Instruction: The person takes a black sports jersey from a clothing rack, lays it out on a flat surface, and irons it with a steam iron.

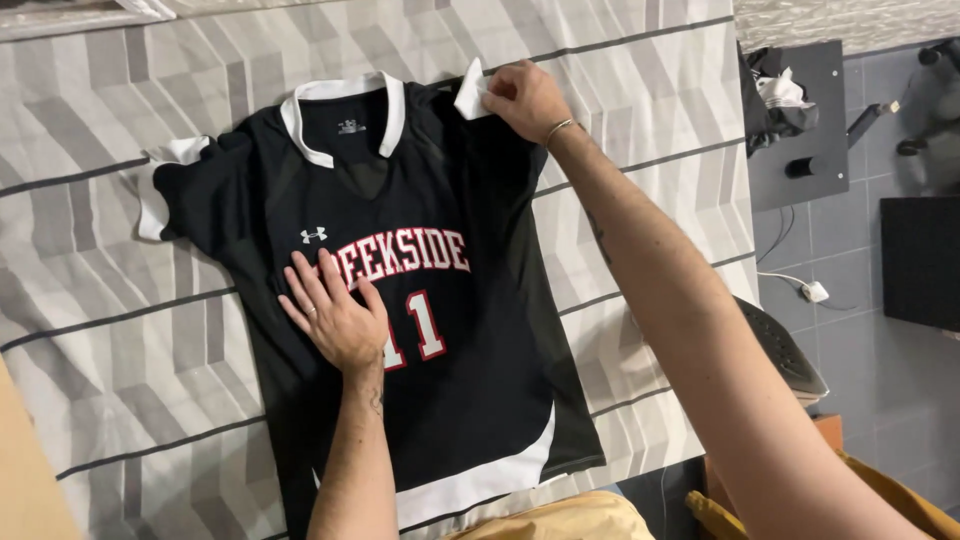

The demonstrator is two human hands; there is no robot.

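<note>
On the grey-and-white patterned bed cover [640,120], the black short-sleeved sports jersey with white trim [470,400] lies face up, best folded with the left hand [335,315] pressing flat, fingers spread, while the right hand [525,95] pinches the white sleeve cuff [470,95], pulling evenly.

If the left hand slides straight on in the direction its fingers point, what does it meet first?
The left hand lies flat on the black jersey, fingers pointing up and left. It would probably cross more jersey cloth first, then reach the white-edged sleeve.

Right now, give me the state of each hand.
Left hand: open, flat on the black jersey.
Right hand: closed, pinching the jersey's white sleeve cuff.
</note>
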